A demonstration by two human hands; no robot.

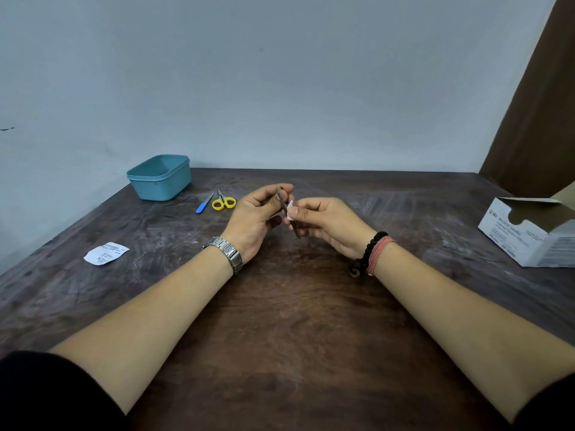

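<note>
Dark wooden table (280,321): above it the left hand (255,216) pinches a thin dark metal tool (295,227), and the right hand (326,222) pinches a small white pad (290,209) against it (wiping looks underway); 2 more seemingly wait: yellow-handled scissors (224,202), blue-handled tool (203,204).

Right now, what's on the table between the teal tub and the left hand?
Head view: a blue-handled tool and yellow-handled scissors lie on the table between the teal tub and the left hand, touching neither.
</note>
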